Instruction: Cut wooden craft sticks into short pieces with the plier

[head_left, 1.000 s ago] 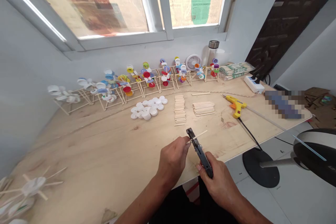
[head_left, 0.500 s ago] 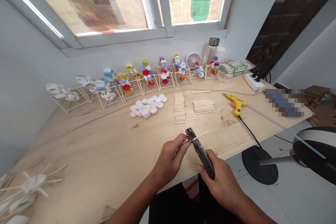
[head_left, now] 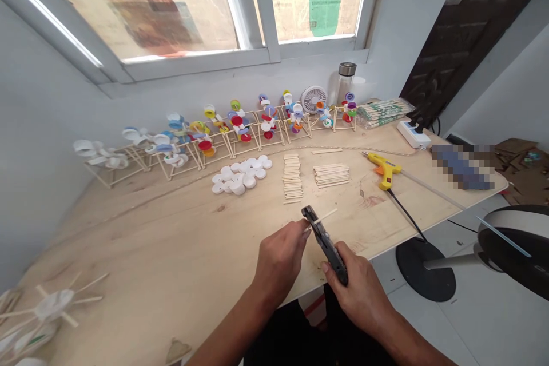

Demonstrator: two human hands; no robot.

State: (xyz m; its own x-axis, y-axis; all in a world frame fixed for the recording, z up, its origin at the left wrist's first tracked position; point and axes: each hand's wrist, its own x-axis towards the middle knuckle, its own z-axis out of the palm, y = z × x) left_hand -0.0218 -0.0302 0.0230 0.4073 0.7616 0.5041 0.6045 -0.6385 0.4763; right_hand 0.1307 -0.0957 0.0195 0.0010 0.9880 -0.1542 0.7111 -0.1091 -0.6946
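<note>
My left hand is closed on a thin wooden stick, its back turned up and the thumb hidden. The stick passes across the head of a dark plier-like hand tool, and its free end points up to the right. Around the tool's handles my right hand is wrapped. Whether the jaws bite into the stick, I cannot tell. Just beyond my hands lie two piles of short cut sticks, one a tall stack, the other a wider bundle. A cluster of white bottle caps sits to their left.
A yellow glue gun with a black cord lies at the right. Stick frames with coloured cap wheels line the wall. A capped wheel with spokes is at the near left. A power strip stands at the table's right end.
My left hand has rolled over, so its thumb no longer shows. The stick and the tool's head have shifted slightly left and up. My right hand keeps its grip.
</note>
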